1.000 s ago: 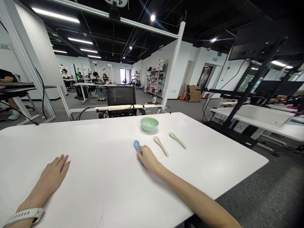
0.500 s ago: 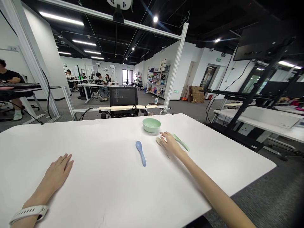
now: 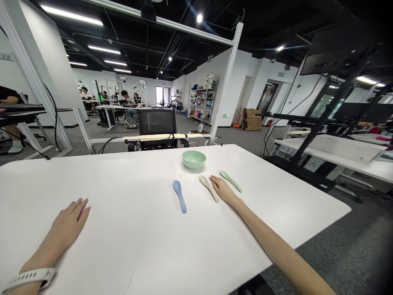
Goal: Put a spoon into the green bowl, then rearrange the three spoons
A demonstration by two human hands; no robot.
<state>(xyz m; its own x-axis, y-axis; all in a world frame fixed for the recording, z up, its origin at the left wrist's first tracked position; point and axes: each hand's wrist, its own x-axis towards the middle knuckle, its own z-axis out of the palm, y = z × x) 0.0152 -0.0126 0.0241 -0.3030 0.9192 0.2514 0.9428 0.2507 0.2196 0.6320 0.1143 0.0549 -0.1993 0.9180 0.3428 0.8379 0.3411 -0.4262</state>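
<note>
On the white table [image 3: 129, 229] a green bowl [image 3: 194, 159] stands toward the far edge. Three spoons lie in front of it: a blue spoon [image 3: 180, 197], a beige spoon [image 3: 209, 189] and a light green spoon [image 3: 231, 181]. My right hand [image 3: 224, 190] rests on the table between the beige and the green spoon, fingers stretched forward beside the beige one, holding nothing. Far off to the left, my left hand [image 3: 70, 221] lies flat with its fingers out and nothing in it; a pale watch band [image 3: 29, 280] circles that wrist.
Beyond the table stand a black mesh chair [image 3: 157, 122] and an aluminium frame [image 3: 227, 78]. A second white table [image 3: 331, 157] with black stands is on the right. Several people sit at desks in the background.
My right hand has come down and shifted off the beige spoon to its right side, so that spoon shows in full. My left hand stays flat. The view has shifted slightly.
</note>
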